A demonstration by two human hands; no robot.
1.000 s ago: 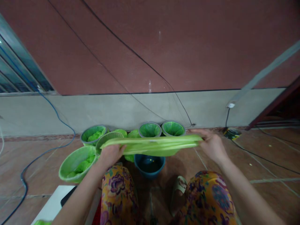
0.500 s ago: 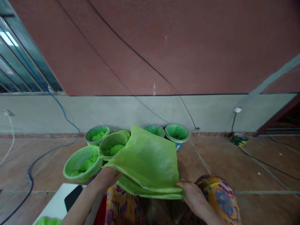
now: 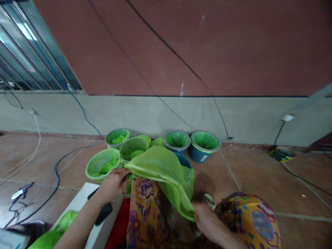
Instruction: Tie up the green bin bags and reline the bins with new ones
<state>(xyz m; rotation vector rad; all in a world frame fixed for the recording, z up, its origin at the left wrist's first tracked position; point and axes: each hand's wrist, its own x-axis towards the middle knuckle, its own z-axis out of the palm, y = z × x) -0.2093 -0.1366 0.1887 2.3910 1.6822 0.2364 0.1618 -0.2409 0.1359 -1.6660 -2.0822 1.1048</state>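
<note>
Green bag (image 3: 160,160): thin, smooth plastic, slight gloss. Floral trousers (image 3: 145,214): matt cloth. Rightmost bucket (image 3: 197,155): smooth plastic.

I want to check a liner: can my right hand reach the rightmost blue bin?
Probably, once your right hand lets go of the green bag: no other bin stands between it and the rightmost blue bin, though leaning may help.

A dull red wall (image 3: 207,48) meets a pale gray lower band (image 3: 140,112) along a thin dark line, above the far edge of a brown tiled floor (image 3: 259,180) crossed by light joints. Dark cables (image 3: 169,48) slant down the wall toward the floor, while bright patches show in a barred window (image 3: 31,48) above the floor's far left corner.
</note>
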